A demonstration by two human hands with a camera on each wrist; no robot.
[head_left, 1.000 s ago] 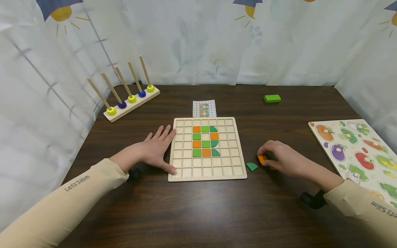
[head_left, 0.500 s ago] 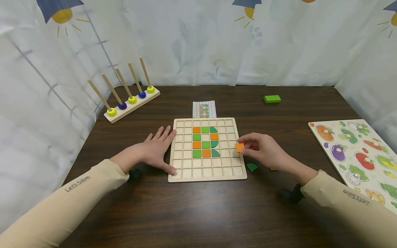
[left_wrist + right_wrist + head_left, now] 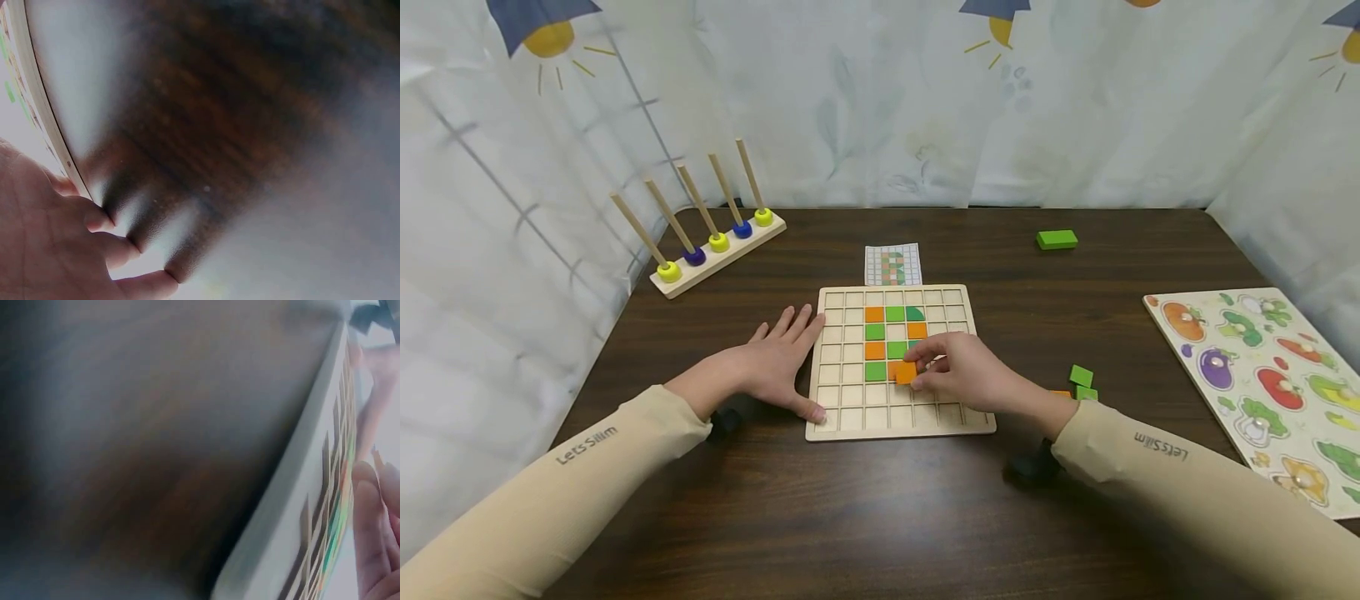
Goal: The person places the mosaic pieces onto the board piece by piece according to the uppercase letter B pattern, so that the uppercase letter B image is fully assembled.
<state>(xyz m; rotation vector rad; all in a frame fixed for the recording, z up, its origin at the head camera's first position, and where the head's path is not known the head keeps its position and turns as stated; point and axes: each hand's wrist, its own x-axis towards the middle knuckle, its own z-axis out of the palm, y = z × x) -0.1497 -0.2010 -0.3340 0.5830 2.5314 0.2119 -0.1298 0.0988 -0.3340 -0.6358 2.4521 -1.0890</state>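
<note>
Palm of the left hand (image 3: 56, 240): left wrist view only; the head view gives the back. Side wall of the grid board (image 3: 852, 394): close and low in both wrist views; the head view gives its full face.

Peg stand (image 3: 730, 252), one, beyond and left of the grid board: five pegs (image 3: 698, 200), five beads (image 3: 718, 242) (three yellow, two blue). Pattern card (image 3: 892, 265), one, at the board's far edge. Seated in the board: orange squares (image 3: 875, 351), four; green squares (image 3: 876, 371), four; dark green curved pieces (image 3: 914, 313), two in sight, one partly covered by the right hand (image 3: 962, 371). Held orange tile (image 3: 907, 373), one, over the board, overlapping the orange square of the nearest filled row; whether it touches cannot be told. Right of the board: green block (image 3: 1057, 240), one, towards the far side; orange piece (image 3: 1060, 393), one, partly behind the right wrist; loose green tiles (image 3: 1082, 376), two. Vegetable puzzle board (image 3: 1247, 379), one, well to the board's right.

Left hand: flat, fingers spread, grasping nothing, thumb on the board's near left corner, forefinger at its left edge. Right hand: reaching over the board from its near right, thumb and fingers pinching the held orange tile.
</note>
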